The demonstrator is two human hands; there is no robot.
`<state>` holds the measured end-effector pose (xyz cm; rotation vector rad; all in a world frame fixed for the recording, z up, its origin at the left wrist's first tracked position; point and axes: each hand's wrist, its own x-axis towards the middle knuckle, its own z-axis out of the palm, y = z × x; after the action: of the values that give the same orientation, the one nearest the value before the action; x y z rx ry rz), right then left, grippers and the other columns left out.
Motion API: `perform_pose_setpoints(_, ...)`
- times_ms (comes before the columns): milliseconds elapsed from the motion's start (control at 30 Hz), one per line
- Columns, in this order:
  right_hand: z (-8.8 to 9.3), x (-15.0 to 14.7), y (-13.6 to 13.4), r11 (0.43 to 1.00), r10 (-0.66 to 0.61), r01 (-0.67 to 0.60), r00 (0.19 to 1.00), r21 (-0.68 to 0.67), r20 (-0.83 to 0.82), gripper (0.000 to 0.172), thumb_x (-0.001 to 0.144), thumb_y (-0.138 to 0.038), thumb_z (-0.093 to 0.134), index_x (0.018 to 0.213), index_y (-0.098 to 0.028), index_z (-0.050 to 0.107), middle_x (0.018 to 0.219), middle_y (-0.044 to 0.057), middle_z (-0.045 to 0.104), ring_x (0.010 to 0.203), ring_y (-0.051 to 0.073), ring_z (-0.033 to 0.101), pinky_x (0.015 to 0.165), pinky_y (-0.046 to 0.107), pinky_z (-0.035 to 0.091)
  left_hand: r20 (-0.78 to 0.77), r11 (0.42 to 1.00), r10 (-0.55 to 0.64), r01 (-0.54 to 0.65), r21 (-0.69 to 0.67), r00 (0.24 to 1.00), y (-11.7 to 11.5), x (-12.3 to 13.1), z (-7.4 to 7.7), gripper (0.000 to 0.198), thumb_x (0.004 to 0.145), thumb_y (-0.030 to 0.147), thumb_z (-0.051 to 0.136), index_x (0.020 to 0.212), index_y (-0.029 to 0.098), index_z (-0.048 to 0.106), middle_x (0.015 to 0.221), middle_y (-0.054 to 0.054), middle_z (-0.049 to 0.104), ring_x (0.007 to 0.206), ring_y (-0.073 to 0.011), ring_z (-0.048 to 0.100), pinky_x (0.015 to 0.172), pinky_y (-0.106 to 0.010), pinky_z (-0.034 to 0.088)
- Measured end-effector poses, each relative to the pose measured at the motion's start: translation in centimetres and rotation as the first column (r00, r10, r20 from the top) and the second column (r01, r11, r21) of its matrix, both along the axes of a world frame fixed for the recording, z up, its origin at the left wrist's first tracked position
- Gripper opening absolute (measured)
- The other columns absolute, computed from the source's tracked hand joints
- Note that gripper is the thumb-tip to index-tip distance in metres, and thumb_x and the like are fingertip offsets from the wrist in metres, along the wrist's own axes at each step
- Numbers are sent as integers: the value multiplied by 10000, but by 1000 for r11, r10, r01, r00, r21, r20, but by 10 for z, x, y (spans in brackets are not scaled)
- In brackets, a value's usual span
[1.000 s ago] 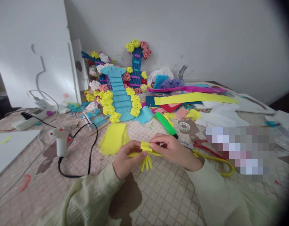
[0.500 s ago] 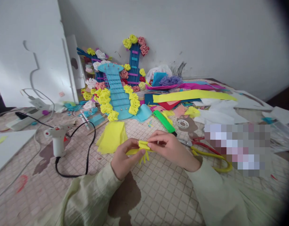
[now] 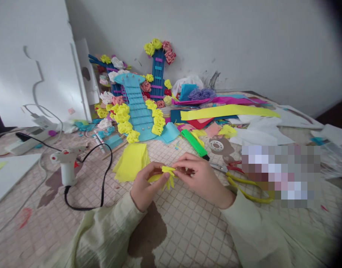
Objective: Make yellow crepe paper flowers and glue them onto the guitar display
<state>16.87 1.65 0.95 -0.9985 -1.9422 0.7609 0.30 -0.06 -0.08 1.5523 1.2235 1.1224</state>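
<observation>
Folded yellow paper (image 3: 167, 169) is pinched in the left hand (image 3: 147, 188) above a check-patterned table (image 3: 193, 230).
Part of the paper is hidden by that hand; whether anything is gripped by the right hand (image 3: 203, 180), its fingertips bunched close by the paper's edge, cannot be told. An object (image 3: 281, 173) at right (blurred into coloured squares) cannot be made out.

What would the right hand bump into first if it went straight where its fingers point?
Probably the folded yellow paper in the left hand; it looks very close to the right hand, maybe touching, though depth is unclear.
</observation>
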Motion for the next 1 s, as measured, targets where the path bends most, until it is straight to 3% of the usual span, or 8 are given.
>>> perform_pose_setpoints(200,0,2,0,993,52,-58,997,105,55,176,799,-148,510,898,-206,642,824,25,571,732,117,546,577,222,453,-74,995,50,-43,86,996,1,0,-3,115,722,258,585,794,170,564,766,-22,628,716,-142,615,668,-246,513)
perform_pose_setpoints(400,2,2,-1,990,78,-82,996,113,33,198,826,-147,475,932,-187,637,834,34,561,727,114,536,611,235,451,-151,978,107,-76,194,983,1,0,-1,95,726,229,588,797,167,573,797,-28,615,769,-137,589,718,-249,500)
perform_pose_setpoints(633,0,-1,-4,978,-8,3,1000,211,24,162,816,-158,491,900,-197,624,833,33,566,736,127,530,664,270,464,-123,974,73,-44,223,990,-1,-1,-2,92,742,226,586,811,169,563,849,-45,591,837,-150,570,711,-251,490)
perform_pose_setpoints(1000,0,-3,-8,937,-39,34,999,349,6,137,799,-127,514,870,-187,615,821,39,567,801,153,537,704,312,469,-75,917,2,28,399,997,0,-5,-7,145,729,132,599,863,166,556,867,-59,553,846,-170,548,745,-319,469)
